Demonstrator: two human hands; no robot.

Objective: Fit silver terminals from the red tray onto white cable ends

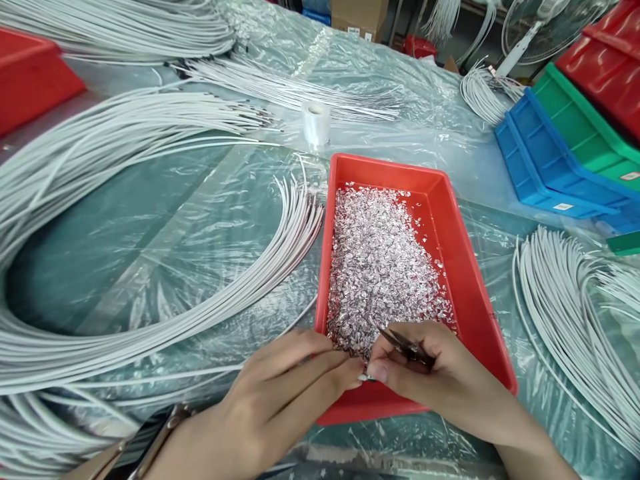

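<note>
Looking first at a wide plastic-covered table (165, 233), maybe wrapped to stay clean. Finding on the left a huge loop of white cables (165, 350), curled round, likely to save room. Spotting on the far right a stack of bins (575, 143), piled out of the way. Seeing in the middle a red tray (475, 313), perhaps set close for catching scraps. Noticing inside a big heap of silver bits (385, 260), penned in by the sides. Meeting the left hand (280, 407), fingers close together; cannot tell how tight underneath. Meeting the right hand (440, 383), thumb and finger pinched narrow. Spying, past the tray, a clear roll (316, 127), stood on end, probably against rolling. Coming to dark snips (413, 350), tucked in the right hand, likely for quick use. Ending with a tiny white cable end (367, 378), pinched by the right hand beside the left fingertips, over the tray's near end.
</note>
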